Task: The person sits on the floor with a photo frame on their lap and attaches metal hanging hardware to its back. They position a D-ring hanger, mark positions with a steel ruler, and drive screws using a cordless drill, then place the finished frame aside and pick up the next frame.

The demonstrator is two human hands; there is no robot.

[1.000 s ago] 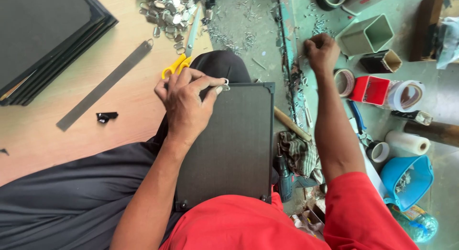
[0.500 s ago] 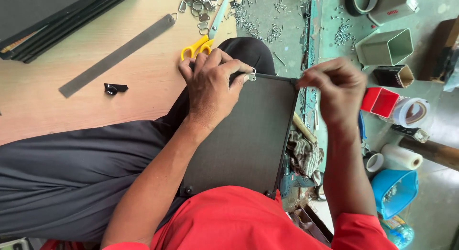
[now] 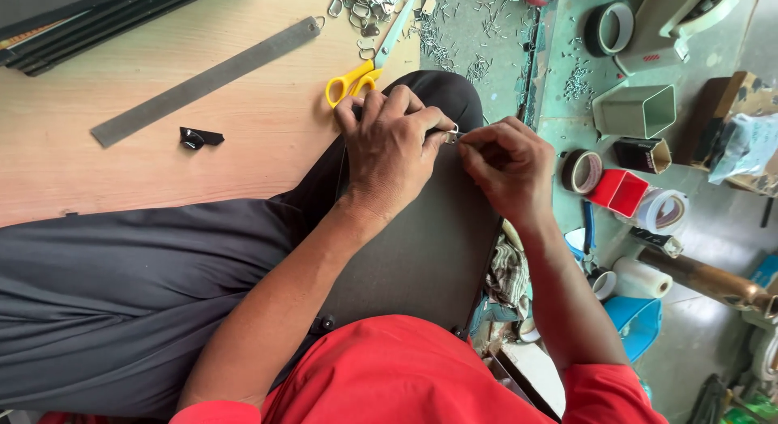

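A dark rectangular board [image 3: 421, 254] rests on my lap, over my knee. My left hand [image 3: 393, 148] presses down on the board's far edge and pinches a small metal hanger clip [image 3: 451, 134] there. My right hand [image 3: 506, 169] is right beside it, fingertips closed on something tiny at the clip; what it pinches is too small to tell. Both hands touch at the clip.
Yellow-handled scissors [image 3: 352, 82] lie just beyond my left hand. A steel ruler [image 3: 203, 82], a black scrap [image 3: 198, 137] and loose metal clips [image 3: 365, 6] are on the wooden top. Scattered nails [image 3: 478, 35], tape rolls [image 3: 579, 171], a red box [image 3: 620, 191] and a green box [image 3: 636, 109] sit on the right.
My right hand came back from the far right side and now meets my left hand at the clip. My left hand stayed on the board's edge. The view has tilted lower.
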